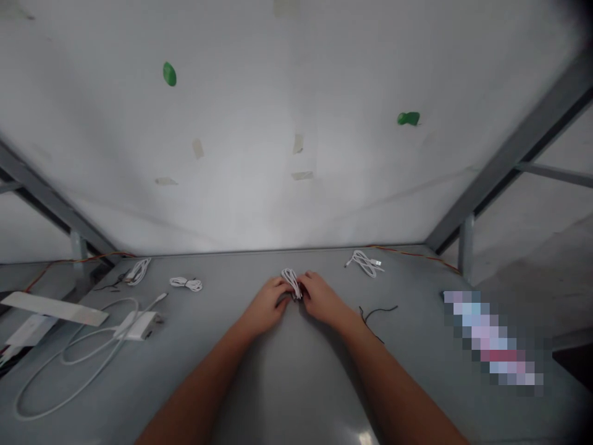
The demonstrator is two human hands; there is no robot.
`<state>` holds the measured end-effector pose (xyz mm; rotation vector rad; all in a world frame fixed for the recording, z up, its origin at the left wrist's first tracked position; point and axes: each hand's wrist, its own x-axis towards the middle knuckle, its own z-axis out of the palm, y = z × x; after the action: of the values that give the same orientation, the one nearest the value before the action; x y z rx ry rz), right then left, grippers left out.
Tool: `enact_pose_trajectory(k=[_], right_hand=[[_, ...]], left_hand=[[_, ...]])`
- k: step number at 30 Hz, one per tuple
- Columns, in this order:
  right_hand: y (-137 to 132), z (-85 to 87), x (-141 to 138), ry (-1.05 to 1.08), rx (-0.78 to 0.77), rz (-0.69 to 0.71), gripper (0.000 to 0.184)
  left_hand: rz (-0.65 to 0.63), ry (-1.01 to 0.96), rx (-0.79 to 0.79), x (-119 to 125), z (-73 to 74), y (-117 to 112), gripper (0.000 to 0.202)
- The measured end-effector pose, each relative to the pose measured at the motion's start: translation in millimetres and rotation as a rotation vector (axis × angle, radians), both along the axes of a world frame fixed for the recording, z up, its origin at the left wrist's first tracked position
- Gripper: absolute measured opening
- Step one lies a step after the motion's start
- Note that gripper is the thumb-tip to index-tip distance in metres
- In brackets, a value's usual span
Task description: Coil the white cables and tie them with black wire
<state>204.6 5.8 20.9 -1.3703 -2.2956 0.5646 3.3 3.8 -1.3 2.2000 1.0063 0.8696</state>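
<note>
Observing the left hand [265, 306] and right hand [322, 300] closed in toward each other, fingers curled, pinching a small looped bundle of white cable [291, 282] from either side. The bundle sits mid-desk, nearer the back edge than the front. A dark item, too small to identify, shows at its lower end against the right hand.

Desk [287, 383]: smooth grey sheet, faint sheen. On it, right of the hands, are a coiled white USB cable [365, 264] near the back edge and a thin black wire [373, 318], curved and loose, just beyond the right hand. Left of the hands are a short bound white cable [186, 283], a further white coil [138, 271], and a thick white cable [46, 383] in long loose loops beside a white rectangular power adapter [139, 326]. A flat white strip [53, 308] overhangs the left edge. A thin orange wire [412, 254] follows the back edge. A pixelated patch [491, 340] hides whatever lies at right.

Beyond the back edge: a white panel [296, 93] bearing green blobs [169, 73] and tape strips [298, 143], held by grey metal struts [509, 154]. Pale floor [546, 259] shows at right.

Open room: bare desk in front of the hands and between them and the right-hand coil; the left side is more crowded.
</note>
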Motion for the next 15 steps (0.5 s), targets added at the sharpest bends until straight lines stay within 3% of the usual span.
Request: enact_pose_trajectory(k=[4,9,12,15], right_hand=[[5,-12.6,-2,0.272,-0.068,0.010,0.033],[12,-11.7,-3,0.566,-0.241,-0.018,0.011],[12,-5.6,-1,0.712,-0.317,0.005,0.018],[15,-5.3,4,0.777,-0.374,-0.103,0.033]], left_hand=[[0.002,-0.080,-0.041,1,-1.7,0,0.028],[0.147,-0.200,-0.097,3,7.1,-1,0.009],[0.248,-0.297,-0.147,4,11.7,-1,0.026],[0.373,-0.372,-0.237,0,11.1,3,0.045]])
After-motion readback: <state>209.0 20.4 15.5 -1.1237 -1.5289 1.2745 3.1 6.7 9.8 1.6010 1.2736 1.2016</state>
